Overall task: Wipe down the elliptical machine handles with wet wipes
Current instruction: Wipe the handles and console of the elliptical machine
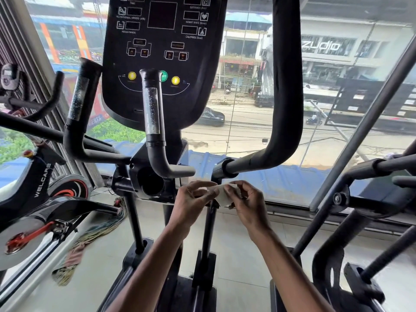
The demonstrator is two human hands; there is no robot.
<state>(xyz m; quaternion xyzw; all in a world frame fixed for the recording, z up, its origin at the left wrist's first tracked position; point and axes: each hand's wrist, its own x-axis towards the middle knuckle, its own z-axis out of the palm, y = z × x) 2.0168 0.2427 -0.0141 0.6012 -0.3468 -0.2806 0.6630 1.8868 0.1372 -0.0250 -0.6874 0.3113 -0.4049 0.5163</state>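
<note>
Holding: both hands meet low in the middle of the view, in front of the elliptical's frame, with a small white wet wipe [221, 194] between them.
Left hand [193, 199]: comes up from below, fingers curled inward, fingertips pinching the wipe's left edge.
Right hand [246, 199]: faces the other hand, fingers bent and clamped on the wipe's right edge.
Wipe's place: it sits (folded or bunched, I cannot tell which) just below the collar [224, 170] where the right moving handle [287, 86] joins its lower bar. It is partly hidden by the fingers. Whether it touches the thin upright bar [209, 226] behind it cannot be told.
Moving handle: thick, black and padded. It bends up from the collar and runs past the top edge of the view, well above the hands.
Fixed grips: two short black grips with shiny sensor sleeves. The centre grip [153, 111] is in front of the console, and the left grip [78, 97] is off to the side. Both are apart from the hands.
Console [162, 52]: a dark panel with unlit displays, two yellow buttons and a green one half hidden behind the centre grip.
Left side: a spin bike [33, 190] marked WELCARE, with a striped cloth [90, 239] lying on the floor beside it.
Right side: black bars of a neighbouring machine [360, 199].
Beyond: a large window [337, 136] looks down on a street with shops.
</note>
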